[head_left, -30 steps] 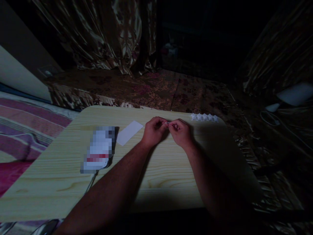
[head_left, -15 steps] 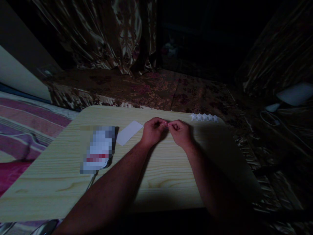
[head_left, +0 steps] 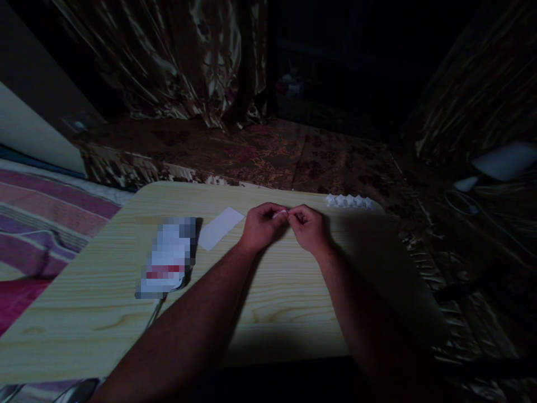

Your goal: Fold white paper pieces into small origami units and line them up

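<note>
My left hand (head_left: 260, 226) and my right hand (head_left: 308, 228) meet over the far middle of the pale wooden table (head_left: 260, 296). Both are closed in a pinch on a tiny white piece of paper (head_left: 280, 213) held between the fingertips. A row of several small white folded paper stars (head_left: 350, 201) lies just right of my right hand at the table's far edge. A white paper strip (head_left: 220, 227) lies flat to the left of my left hand.
A blurred white and red packet (head_left: 166, 257) lies on the table's left part, with a thin metal object (head_left: 154, 313) poking out below it. Striped bedding (head_left: 37, 224) is at the left, dark patterned fabric (head_left: 268, 151) beyond, and cables (head_left: 470, 204) at the right.
The hands stay in place; the fingertips shifted slightly and a bit more of the white paper shows between them.
</note>
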